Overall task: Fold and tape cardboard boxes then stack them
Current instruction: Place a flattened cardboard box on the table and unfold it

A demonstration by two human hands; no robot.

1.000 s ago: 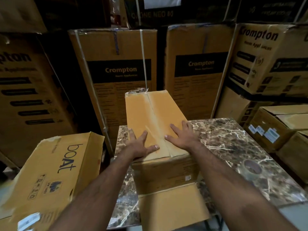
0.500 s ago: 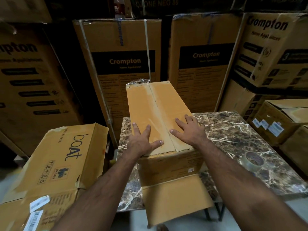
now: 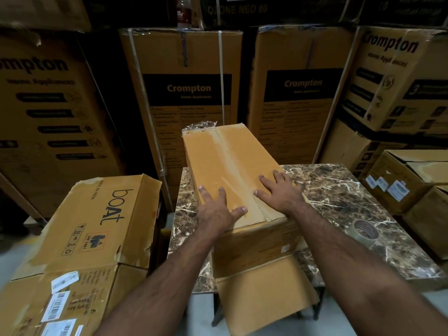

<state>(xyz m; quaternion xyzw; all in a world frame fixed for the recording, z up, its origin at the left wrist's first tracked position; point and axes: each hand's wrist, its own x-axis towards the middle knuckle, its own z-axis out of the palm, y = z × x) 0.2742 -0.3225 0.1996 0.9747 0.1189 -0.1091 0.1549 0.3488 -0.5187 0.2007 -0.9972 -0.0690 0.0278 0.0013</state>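
A long plain cardboard box (image 3: pixel 223 161) lies on the marble-patterned table (image 3: pixel 339 195), its two top flaps folded shut along a middle seam. My left hand (image 3: pixel 215 209) presses flat on the left flap near the box's near end. My right hand (image 3: pixel 278 192) presses flat on the right flap beside it, fingers spread. A loose lower flap (image 3: pixel 264 301) hangs down over the table's front edge. Crumpled clear tape (image 3: pixel 198 124) sticks up at the box's far end. A roll of brown tape (image 3: pixel 364 229) lies on the table to the right of my right forearm.
A worn "boAt" carton (image 3: pixel 92 234) lies tilted at the left of the table. Tall "Crompton" cartons (image 3: pixel 184 93) form a wall behind. Smaller cartons (image 3: pixel 407 180) are stacked at the right. Grey floor shows below the table's front edge.
Both hands stay flat on the flaps, with the right hand slightly farther along the box. My view has shifted, so the box and table sit differently in frame.
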